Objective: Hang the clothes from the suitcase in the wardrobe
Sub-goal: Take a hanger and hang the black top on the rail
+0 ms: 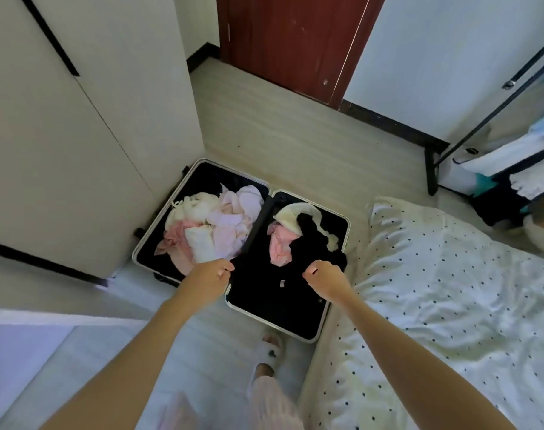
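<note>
Your left hand point(213, 276) and right hand point(322, 276) both reached out over the open suitcase point(336, 301) on the floor, which lay flat with its two halves side by side, the hinge line running away from you. Both hands hung over the near part of the right half, where a black garment point(314, 243) sprawled with its long axis roughly along the hinge. Your left grip had its fingers curled at the hinge edge, and your right grip was curled at the garment's near end; whether either actually pinched dark cloth I could not tell, black on black lining. The pink and white clothes point(215, 225) filled the left half, just beyond your left hand. The wardrobe point(78, 144) stood to your left, touching the suitcase's far corner, doors closed. So the lift would likely go up and then leftward, your left hand being nearer the doors.
</note>
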`<control>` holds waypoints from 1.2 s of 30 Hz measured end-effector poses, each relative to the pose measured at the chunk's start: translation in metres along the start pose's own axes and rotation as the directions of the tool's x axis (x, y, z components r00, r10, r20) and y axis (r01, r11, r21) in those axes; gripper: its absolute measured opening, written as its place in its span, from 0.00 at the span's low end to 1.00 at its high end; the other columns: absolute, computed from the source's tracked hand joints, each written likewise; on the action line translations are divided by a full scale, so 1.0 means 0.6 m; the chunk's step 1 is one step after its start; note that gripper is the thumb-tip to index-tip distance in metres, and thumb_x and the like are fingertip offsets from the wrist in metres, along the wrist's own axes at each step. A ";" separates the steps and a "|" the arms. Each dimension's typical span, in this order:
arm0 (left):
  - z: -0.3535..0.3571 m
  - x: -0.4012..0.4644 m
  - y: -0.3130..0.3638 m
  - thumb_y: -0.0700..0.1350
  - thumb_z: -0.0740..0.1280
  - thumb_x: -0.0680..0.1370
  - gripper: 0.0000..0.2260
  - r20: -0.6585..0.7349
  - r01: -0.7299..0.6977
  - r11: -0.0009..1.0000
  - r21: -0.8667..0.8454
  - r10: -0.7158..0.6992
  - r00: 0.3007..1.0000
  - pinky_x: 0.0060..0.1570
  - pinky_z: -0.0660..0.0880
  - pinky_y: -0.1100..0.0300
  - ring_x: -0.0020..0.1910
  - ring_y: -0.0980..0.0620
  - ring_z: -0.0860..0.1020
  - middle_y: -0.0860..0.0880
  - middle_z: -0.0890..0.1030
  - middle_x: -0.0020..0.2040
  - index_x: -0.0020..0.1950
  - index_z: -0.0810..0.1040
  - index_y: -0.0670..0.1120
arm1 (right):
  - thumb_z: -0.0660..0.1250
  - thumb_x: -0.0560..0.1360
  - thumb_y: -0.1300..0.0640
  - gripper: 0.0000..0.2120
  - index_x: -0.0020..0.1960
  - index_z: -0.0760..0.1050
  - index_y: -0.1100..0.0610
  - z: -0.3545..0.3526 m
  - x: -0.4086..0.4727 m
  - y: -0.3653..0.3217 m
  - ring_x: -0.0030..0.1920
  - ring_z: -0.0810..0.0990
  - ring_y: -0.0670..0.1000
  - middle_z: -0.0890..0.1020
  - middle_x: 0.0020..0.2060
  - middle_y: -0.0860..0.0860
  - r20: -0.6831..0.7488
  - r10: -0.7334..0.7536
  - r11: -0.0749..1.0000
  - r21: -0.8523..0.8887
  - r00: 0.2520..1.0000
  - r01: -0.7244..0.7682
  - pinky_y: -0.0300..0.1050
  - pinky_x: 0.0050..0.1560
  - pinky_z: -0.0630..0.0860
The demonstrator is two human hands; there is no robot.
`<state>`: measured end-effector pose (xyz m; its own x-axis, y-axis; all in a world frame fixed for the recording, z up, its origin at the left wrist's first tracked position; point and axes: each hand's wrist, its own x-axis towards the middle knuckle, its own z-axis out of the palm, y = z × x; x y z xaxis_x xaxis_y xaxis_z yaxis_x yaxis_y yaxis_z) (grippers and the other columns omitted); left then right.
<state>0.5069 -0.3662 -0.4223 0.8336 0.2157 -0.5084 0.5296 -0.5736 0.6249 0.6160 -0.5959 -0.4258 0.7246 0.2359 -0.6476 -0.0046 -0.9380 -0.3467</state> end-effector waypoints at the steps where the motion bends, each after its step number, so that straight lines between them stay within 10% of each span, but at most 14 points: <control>1: 0.018 0.032 -0.006 0.40 0.58 0.79 0.12 0.008 0.013 1.000 0.014 -0.013 1.000 0.51 0.75 0.55 0.50 0.46 0.77 0.44 0.80 0.52 0.58 0.77 0.45 | 0.60 0.78 0.50 0.16 0.60 0.75 0.57 0.001 0.031 0.021 0.55 0.79 0.55 0.81 0.54 0.54 0.014 0.016 1.000 0.016 1.000 -0.017 0.49 0.55 0.76; 14: 0.303 0.467 -0.287 0.40 0.58 0.77 0.15 0.053 0.155 0.951 0.267 -0.175 0.983 0.59 0.71 0.47 0.60 0.39 0.74 0.41 0.75 0.60 0.63 0.74 0.43 | 0.59 0.79 0.51 0.13 0.57 0.75 0.57 0.220 0.481 0.159 0.49 0.80 0.57 0.81 0.49 0.55 0.078 0.038 0.998 -0.047 0.996 -0.034 0.49 0.49 0.77; 21: 0.407 0.614 -0.391 0.48 0.63 0.78 0.34 -0.012 0.239 0.821 0.518 -0.272 0.962 0.70 0.53 0.42 0.75 0.42 0.49 0.42 0.51 0.77 0.76 0.46 0.43 | 0.58 0.79 0.53 0.12 0.57 0.76 0.57 0.350 0.639 0.201 0.43 0.79 0.54 0.80 0.44 0.53 0.152 0.053 0.999 -0.018 0.987 -0.051 0.48 0.42 0.75; 26: 0.434 0.668 -0.427 0.42 0.61 0.79 0.15 -0.079 0.363 0.885 0.291 -0.356 0.931 0.57 0.68 0.48 0.59 0.36 0.73 0.35 0.77 0.58 0.64 0.71 0.40 | 0.57 0.79 0.52 0.12 0.56 0.76 0.56 0.380 0.681 0.220 0.43 0.79 0.54 0.81 0.45 0.54 0.197 0.093 0.996 -0.012 0.976 -0.093 0.49 0.45 0.76; 30: 0.419 0.647 -0.396 0.37 0.55 0.80 0.09 -0.102 0.334 0.942 0.019 -0.331 0.938 0.47 0.66 0.50 0.50 0.35 0.74 0.35 0.73 0.47 0.49 0.73 0.34 | 0.58 0.79 0.52 0.13 0.57 0.76 0.57 0.355 0.668 0.200 0.51 0.80 0.58 0.82 0.50 0.56 0.243 0.122 0.992 -0.008 0.962 -0.124 0.52 0.53 0.77; 36: 0.308 0.567 -0.272 0.41 0.54 0.82 0.08 -0.045 0.325 0.828 -0.456 -0.387 0.921 0.47 0.69 0.57 0.49 0.47 0.72 0.44 0.75 0.48 0.51 0.72 0.43 | 0.59 0.78 0.55 0.13 0.60 0.74 0.57 0.265 0.597 0.130 0.54 0.79 0.58 0.81 0.54 0.56 0.303 0.078 0.997 -0.031 0.950 -0.072 0.49 0.54 0.75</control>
<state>0.6751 -0.3453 -0.8069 0.5702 0.4560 -0.6833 0.7814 -0.0445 0.6224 0.7658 -0.5440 -0.7924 0.4787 0.2277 -0.8479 -0.0354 -0.9600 -0.2778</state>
